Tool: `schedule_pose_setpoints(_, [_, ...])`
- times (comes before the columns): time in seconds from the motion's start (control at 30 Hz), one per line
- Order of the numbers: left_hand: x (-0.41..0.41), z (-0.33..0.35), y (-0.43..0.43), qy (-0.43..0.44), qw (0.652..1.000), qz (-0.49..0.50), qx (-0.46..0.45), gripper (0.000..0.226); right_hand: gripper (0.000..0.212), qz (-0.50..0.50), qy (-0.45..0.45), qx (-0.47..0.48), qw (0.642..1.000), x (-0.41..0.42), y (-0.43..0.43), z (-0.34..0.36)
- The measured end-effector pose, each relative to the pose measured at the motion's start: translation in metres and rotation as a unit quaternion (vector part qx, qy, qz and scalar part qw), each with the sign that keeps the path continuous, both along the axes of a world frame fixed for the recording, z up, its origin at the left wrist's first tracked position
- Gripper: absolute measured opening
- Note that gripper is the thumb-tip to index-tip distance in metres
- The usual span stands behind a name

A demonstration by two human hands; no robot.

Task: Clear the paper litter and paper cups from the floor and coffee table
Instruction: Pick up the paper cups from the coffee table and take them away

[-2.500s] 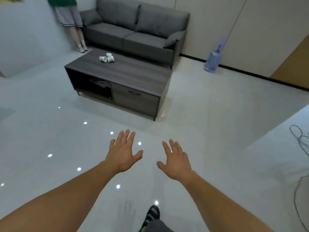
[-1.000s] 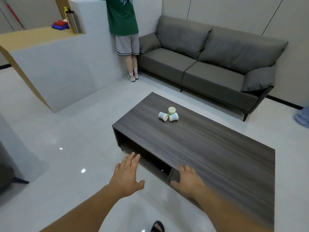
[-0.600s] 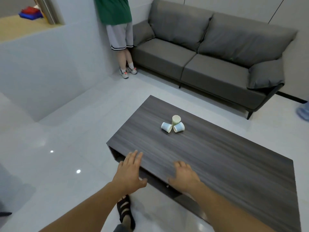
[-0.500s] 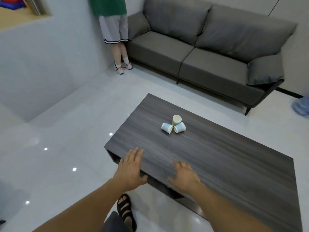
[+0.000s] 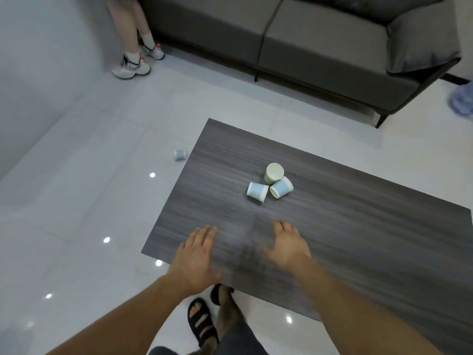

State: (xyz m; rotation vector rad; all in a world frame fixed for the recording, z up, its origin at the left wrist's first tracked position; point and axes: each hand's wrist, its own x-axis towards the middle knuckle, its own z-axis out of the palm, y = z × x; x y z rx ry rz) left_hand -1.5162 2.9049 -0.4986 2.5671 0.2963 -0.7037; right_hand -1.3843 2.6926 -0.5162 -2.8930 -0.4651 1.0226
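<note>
– Grey wood grain under both hands. Left hand [image 5: 197,254]: fingers straight and close together, holding nothing, over the near left corner of the coffee table [image 5: 358,239]. Right hand [image 5: 289,244]: just beside it, fingers loosely spread, empty too, and blurred.

– Are they touching the top?

– Cannot tell. They look low over it, palms down.

– Where are the cups?

– Three sit in a cluster on the table beyond the fingertips, well apart from them. The cream cup [image 5: 274,172] stands on end, farthest out; mouth or base up, I cannot tell. The left blue cup [image 5: 257,192] and right blue cup [image 5: 281,187] lie on their sides in front of it. The right one touches the cream cup. A fourth cup [image 5: 180,155] lies on its side on the white floor [image 5: 76,201], just beside the table's left edge.

– What stands between hands and cluster?

– Only bare tabletop.

– And around?

– The wearer's feet in black sandals [image 5: 201,319] are at the table's near edge, below the left hand. A grey sofa [image 5: 320,42] runs along the far side, with a strip of tile between it and the table. Another person's legs in white sneakers [image 5: 131,65] stand at the sofa's left end, against the wall. A blue water bottle [image 5: 462,102] is cut off at the right edge. The tiles are glossy, with small light spots reflected left of the table.
</note>
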Motion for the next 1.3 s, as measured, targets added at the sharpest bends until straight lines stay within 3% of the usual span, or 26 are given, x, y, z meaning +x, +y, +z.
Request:
schedule_pose_setpoints(0.33, [0.117,-0.104,0.006,0.021,0.999,-0.013,-0.033,0.098,0.079,0.048,-0.031,0.005,0.998,0.135,0.051,-0.108])
schedule_pose_setpoints(0.47, [0.161,-0.142,0.001,0.007,0.999,-0.005,-0.037,0.098,0.079,0.104,-0.024,-0.031,0.994,0.159,0.054,-0.144])
schedule_pose_setpoints(0.57, [0.183,-0.156,0.000,0.002,0.999,-0.009,-0.035,0.096,0.075,0.080,0.007,-0.028,0.996,0.161,0.053,-0.152])
schedule_pose_setpoints(0.87, [0.223,-0.150,-0.003,-0.066,0.974,-0.216,0.007,0.091,0.091,0.052,0.108,0.138,0.983,0.153,0.042,-0.109])
schedule_pose_setpoints(0.93, [0.225,-0.150,-0.002,-0.061,0.976,-0.207,0.016,0.090,0.088,0.008,0.095,0.176,0.980,0.163,0.026,-0.098])
schedule_pose_setpoints(1.0, [0.222,-0.153,0.004,-0.046,0.985,-0.166,0.012,0.087,0.074,-0.098,-0.016,0.205,0.974,0.177,0.005,-0.098])
schedule_pose_setpoints(1.07, [0.212,-0.156,0.012,-0.019,0.992,-0.125,-0.005,0.088,0.067,-0.220,-0.108,0.143,0.959,0.198,-0.009,-0.109])
schedule_pose_setpoints(1.17, [0.191,-0.161,0.017,0.002,0.995,-0.093,-0.030,0.092,0.089,-0.342,0.007,0.060,0.938,0.219,-0.014,-0.134])
schedule_pose_setpoints(1.23, [0.181,-0.163,0.016,0.008,0.996,-0.081,-0.048,0.093,0.101,-0.388,0.070,0.093,0.914,0.223,-0.010,-0.153])
schedule_pose_setpoints(1.3, [0.174,-0.164,0.012,0.005,0.995,-0.078,-0.056,0.090,0.100,-0.424,0.074,0.129,0.893,0.224,-0.004,-0.168])
